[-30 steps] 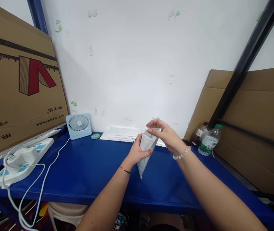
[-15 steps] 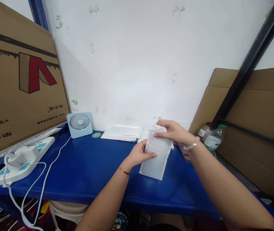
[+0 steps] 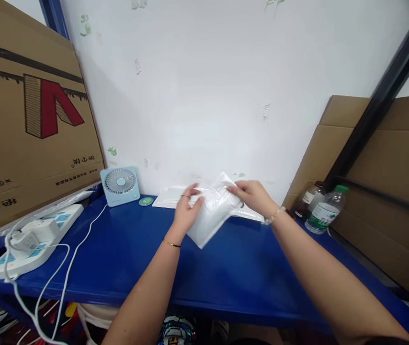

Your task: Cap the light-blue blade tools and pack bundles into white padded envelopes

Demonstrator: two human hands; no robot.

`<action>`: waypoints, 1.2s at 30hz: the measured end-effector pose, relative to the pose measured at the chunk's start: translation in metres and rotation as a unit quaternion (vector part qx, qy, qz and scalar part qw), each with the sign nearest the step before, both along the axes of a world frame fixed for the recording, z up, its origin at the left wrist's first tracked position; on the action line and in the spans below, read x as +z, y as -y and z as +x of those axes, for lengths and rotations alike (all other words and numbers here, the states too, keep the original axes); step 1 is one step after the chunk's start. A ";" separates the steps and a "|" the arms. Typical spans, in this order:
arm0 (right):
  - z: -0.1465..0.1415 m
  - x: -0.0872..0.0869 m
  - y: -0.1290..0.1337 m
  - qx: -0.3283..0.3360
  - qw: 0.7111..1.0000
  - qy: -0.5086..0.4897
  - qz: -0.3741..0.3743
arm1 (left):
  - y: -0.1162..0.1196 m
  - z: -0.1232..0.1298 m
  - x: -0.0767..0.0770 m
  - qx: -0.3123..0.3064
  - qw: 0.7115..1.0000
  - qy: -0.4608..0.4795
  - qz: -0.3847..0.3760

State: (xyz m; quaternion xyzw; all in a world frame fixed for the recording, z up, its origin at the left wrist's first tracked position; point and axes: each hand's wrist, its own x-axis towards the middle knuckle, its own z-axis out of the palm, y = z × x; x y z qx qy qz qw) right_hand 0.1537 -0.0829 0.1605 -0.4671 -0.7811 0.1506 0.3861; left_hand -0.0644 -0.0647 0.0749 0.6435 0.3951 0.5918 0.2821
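Observation:
A white padded envelope (image 3: 213, 211) hangs tilted above the blue table, its lower corner pointing down and left. My right hand (image 3: 253, 194) pinches its upper right part between thumb and fingers. At its left edge is my left hand (image 3: 187, 208), with thumb and fingers apart; whether the thumb touches the envelope I cannot tell. Behind, against the wall, lies a stack of flat white envelopes (image 3: 164, 197), partly covered by my left hand. Another flat white envelope (image 3: 249, 214) shows beneath my right hand.
A light blue fan (image 3: 120, 186) and a round green coaster (image 3: 146, 201) stand left of the stack. Farther left is a power strip (image 3: 51, 235) with trailing white cables. Bottles, one a green-capped plastic bottle (image 3: 325, 213), stand right. Cardboard (image 3: 17, 143) flanks the blue table (image 3: 125, 258).
The envelope has turned from nearly upright to slanting and moved slightly left and up. My left hand has loosened and moved left to its edge; my right hand still grips it.

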 end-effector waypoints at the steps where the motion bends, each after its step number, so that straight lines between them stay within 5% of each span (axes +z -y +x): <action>1: -0.006 -0.005 -0.015 -0.014 0.997 -0.076 -0.002 | -0.005 -0.009 -0.001 0.100 0.994 0.022 0.021; 3: -0.019 -0.018 -0.049 -0.022 0.979 -0.201 -0.013 | -0.016 -0.025 -0.009 0.258 0.963 0.061 0.039; 5: -0.031 -0.034 -0.085 -0.057 0.961 -0.267 -0.045 | -0.028 -0.035 -0.022 0.336 0.938 0.087 0.022; 7: -0.038 -0.052 -0.114 -0.118 0.966 -0.206 -0.102 | -0.041 -0.038 -0.038 0.287 0.952 0.100 -0.043; 11: -0.019 -0.085 -0.133 -0.144 0.975 -0.127 -0.110 | -0.061 -0.029 -0.065 0.058 0.965 0.121 -0.227; 13: 0.004 -0.100 -0.126 -0.136 0.983 -0.068 -0.100 | -0.066 -0.023 -0.074 -0.025 0.950 0.132 -0.281; 14: 0.017 -0.107 -0.121 -0.127 0.986 0.063 -0.087 | -0.067 -0.021 -0.077 -0.055 0.945 0.133 -0.293; 17: 0.048 -0.125 -0.102 -0.138 0.921 0.357 -0.071 | -0.070 -0.016 -0.085 -0.111 0.941 0.124 -0.296; 19: 0.060 -0.132 -0.091 -0.147 0.892 0.423 -0.066 | -0.072 -0.015 -0.088 -0.130 0.943 0.115 -0.283; 27: 0.080 -0.125 -0.038 -0.181 0.879 0.440 -0.029 | -0.081 -0.010 -0.088 -0.114 0.959 0.055 -0.254; 32: 0.055 -0.136 0.006 -0.114 0.914 0.389 -0.028 | -0.066 -0.010 -0.071 -0.012 0.976 -0.107 -0.188; 36: 0.035 -0.140 0.016 0.022 0.967 0.251 -0.037 | -0.040 0.001 -0.065 -0.133 0.928 -0.339 -0.075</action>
